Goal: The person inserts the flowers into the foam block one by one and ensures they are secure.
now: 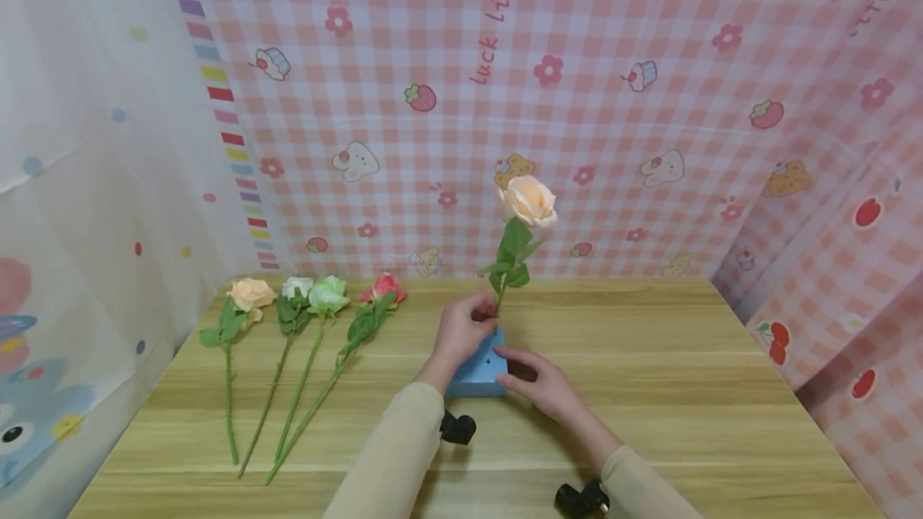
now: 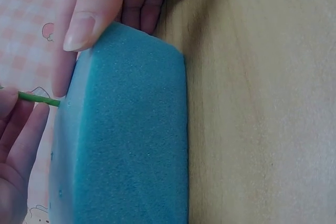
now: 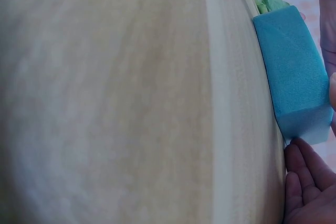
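Observation:
A blue foam block (image 1: 476,384) lies on the wooden table. Rising from its top is a peach rose (image 1: 530,201) with green leaves, standing nearly upright. My left hand (image 1: 461,331) pinches its green stem (image 2: 39,98) low down, just above the foam. Where the stem meets the block, the left wrist view shows it touching the top face; any depth inside is hidden. At the block's right end, my right hand (image 1: 546,385) holds the foam, thumb over the edge and fingers against the side. Small dark holes or marks dot the block's top.
Left of the block lie several artificial flowers: a peach rose (image 1: 252,293), a white one (image 1: 296,287), a green one (image 1: 328,295) and a pink-red one (image 1: 385,288). A checked pink curtain (image 1: 461,142) hangs behind the table (image 1: 649,359).

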`<state>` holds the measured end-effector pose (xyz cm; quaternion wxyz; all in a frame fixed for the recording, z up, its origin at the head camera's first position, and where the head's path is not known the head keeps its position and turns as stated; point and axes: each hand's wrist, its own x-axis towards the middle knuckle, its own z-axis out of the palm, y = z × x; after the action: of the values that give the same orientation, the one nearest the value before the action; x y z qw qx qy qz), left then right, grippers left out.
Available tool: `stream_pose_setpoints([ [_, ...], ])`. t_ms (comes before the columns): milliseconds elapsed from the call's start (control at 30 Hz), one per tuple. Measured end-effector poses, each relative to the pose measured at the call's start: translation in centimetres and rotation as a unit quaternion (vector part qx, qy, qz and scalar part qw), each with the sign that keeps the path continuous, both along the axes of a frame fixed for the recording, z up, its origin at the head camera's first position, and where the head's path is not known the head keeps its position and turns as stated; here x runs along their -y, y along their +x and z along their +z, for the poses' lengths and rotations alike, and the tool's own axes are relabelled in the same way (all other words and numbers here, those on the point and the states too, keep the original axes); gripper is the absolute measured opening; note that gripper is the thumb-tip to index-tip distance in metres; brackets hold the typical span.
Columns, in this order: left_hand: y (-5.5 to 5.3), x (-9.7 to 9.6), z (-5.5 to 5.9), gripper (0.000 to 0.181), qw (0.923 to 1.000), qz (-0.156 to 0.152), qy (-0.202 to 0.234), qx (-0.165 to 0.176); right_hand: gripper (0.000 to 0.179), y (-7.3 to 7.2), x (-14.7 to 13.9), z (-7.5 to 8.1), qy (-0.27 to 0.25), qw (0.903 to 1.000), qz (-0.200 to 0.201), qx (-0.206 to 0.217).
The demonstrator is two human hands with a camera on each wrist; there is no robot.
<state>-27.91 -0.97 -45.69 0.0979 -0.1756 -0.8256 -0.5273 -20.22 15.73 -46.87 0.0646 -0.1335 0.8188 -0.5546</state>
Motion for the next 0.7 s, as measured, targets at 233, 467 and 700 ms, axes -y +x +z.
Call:
stream_pose_setpoints([
  [233,0.1,0.0,-0.4,0.014,1.0,0.005,-0.001,-0.001,0.043,0.3,0.2,0.2,-0.006,1.0,0.001,-0.001],
  [467,0.2,0.0,-0.6,0.016,0.9999,0.01,0.0,0.01,0.044,-0.8,-0.3,-1.9,-0.011,0.9999,-0.003,-0.007],
  [700,0.3,0.0,-0.7,0.015,0.9998,0.013,-0.002,0.016,0.046,-1.7,-0.7,-3.5,-0.006,0.9999,-0.001,-0.012],
])
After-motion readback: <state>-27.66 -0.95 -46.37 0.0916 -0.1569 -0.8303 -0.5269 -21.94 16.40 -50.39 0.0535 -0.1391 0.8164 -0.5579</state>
